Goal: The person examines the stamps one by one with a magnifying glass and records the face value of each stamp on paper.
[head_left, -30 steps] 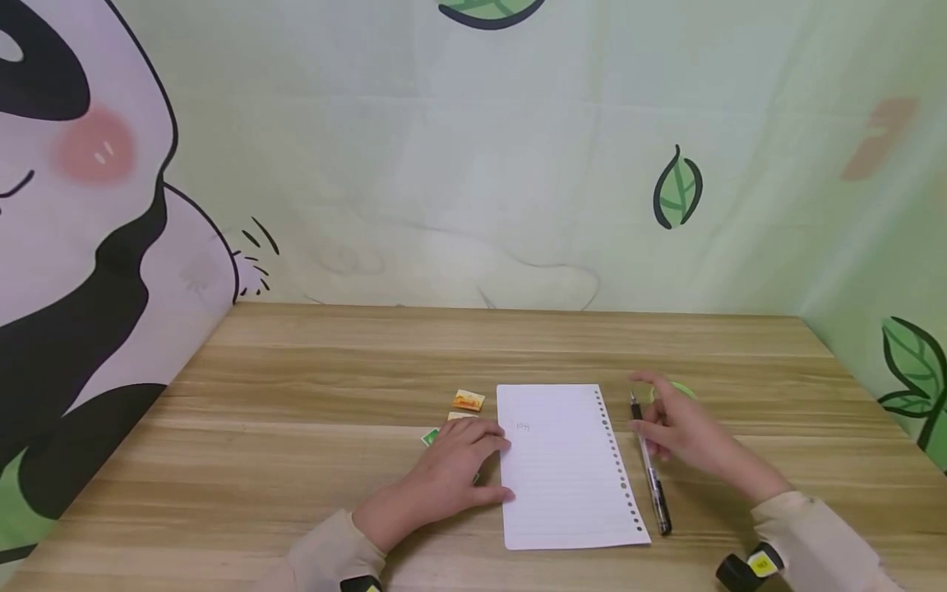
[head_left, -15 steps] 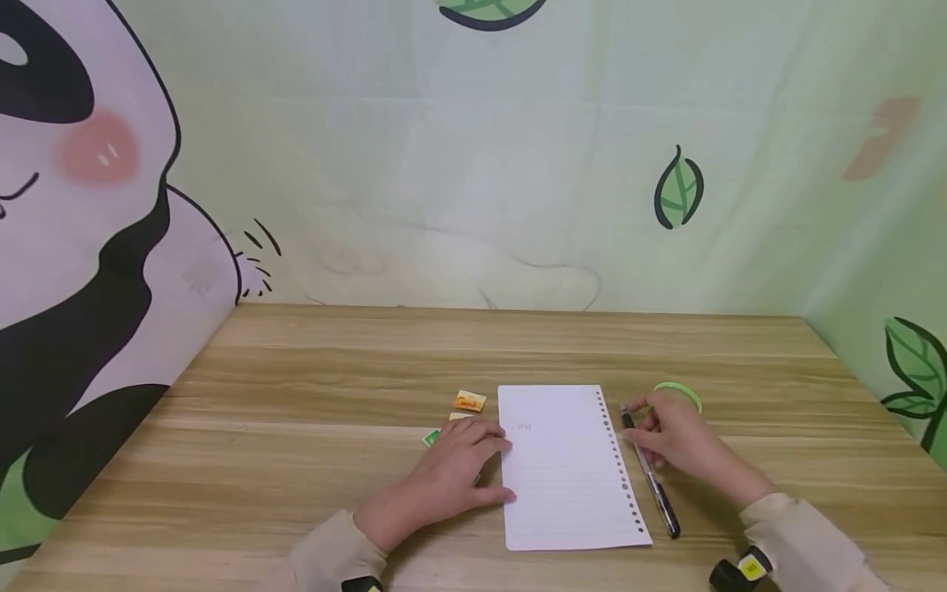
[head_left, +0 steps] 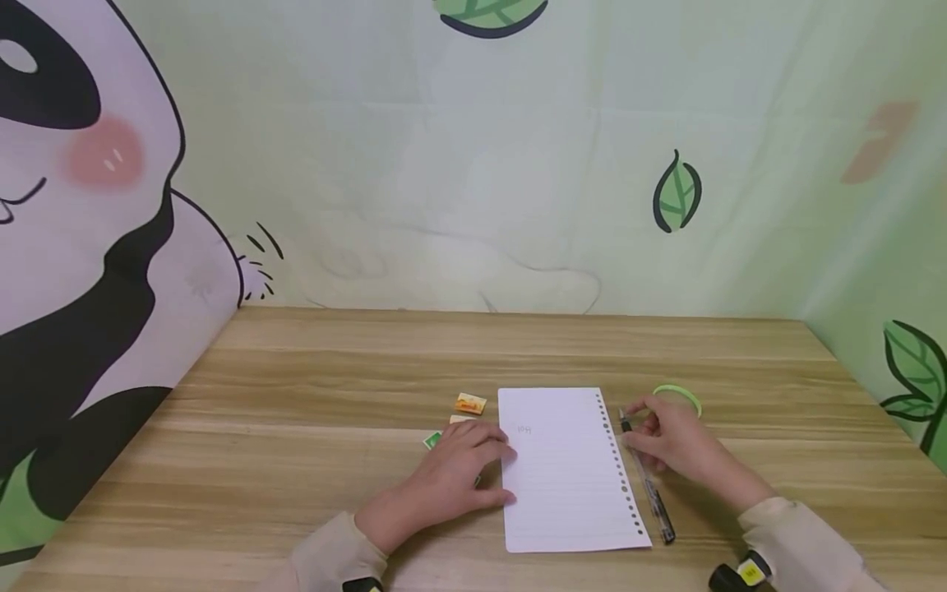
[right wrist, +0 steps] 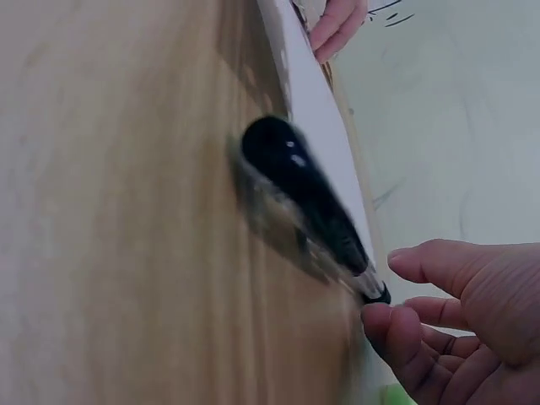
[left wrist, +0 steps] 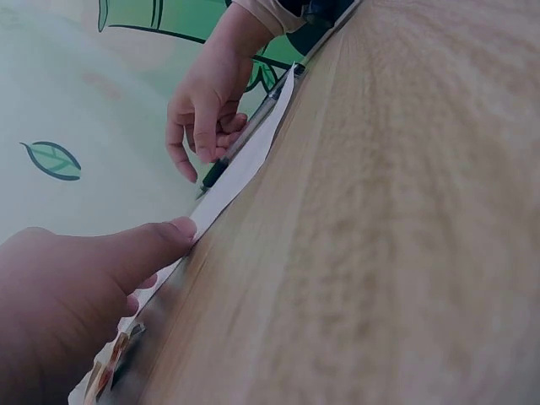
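A white lined sheet of paper (head_left: pixel 555 477) with punched holes along its right side lies on the table, faint handwriting near its upper left. My left hand (head_left: pixel 447 469) rests at the sheet's left edge, thumb and fingers spread, touching it. To the right of the sheet lies a pen (head_left: pixel 651 493) with a clear barrel and black ends. My right hand (head_left: pixel 676 440) is at the pen's far end. In the right wrist view, the thumb and fingertips stand loosely either side of the pen (right wrist: pixel 308 194), with a gap beside the thumb.
A light green ring (head_left: pixel 676 389) lies just behind the right hand. Small printed cards, one orange (head_left: pixel 470 403) and one green (head_left: pixel 432 440), lie by the left hand, partly covered. The wooden table (head_left: pixel 333 362) ends at a printed backdrop (head_left: pixel 414 164).
The right hand has lowered its raised index finger toward the pen, and the pen's far end has shifted left toward the sheet. The left hand stays in place.
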A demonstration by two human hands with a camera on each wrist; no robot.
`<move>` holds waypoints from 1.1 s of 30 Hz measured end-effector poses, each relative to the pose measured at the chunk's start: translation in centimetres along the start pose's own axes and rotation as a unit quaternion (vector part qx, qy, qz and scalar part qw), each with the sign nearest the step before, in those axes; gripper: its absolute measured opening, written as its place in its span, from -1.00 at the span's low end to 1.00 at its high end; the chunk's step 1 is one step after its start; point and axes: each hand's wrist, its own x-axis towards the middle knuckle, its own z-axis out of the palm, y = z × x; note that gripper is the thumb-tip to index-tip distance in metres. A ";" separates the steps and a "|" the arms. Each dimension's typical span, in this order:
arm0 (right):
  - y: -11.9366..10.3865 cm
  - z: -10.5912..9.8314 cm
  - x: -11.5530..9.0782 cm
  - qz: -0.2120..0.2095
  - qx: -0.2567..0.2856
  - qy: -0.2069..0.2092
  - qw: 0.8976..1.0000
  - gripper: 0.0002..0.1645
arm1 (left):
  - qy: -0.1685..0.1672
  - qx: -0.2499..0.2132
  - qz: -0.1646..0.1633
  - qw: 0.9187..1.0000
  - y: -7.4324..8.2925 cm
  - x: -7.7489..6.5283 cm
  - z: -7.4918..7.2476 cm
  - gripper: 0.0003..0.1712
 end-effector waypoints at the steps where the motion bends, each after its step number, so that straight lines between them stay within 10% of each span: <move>1: 0.0 -0.2 -0.1 0.002 0.005 0.000 1.000 -0.56 | 0.001 -0.004 0.001 1.000 0.0 0.0 0.0 -0.48; 21: 1.6 -5.4 -2.6 0.023 -0.082 0.059 0.995 -0.63 | 0.091 0.002 0.025 0.996 -1.3 0.0 -1.7 -0.54; 33: 3.0 -6.4 -3.9 0.035 -0.130 0.046 0.990 -0.71 | 0.061 -0.020 -0.056 0.996 -3.2 -0.2 -3.2 -0.53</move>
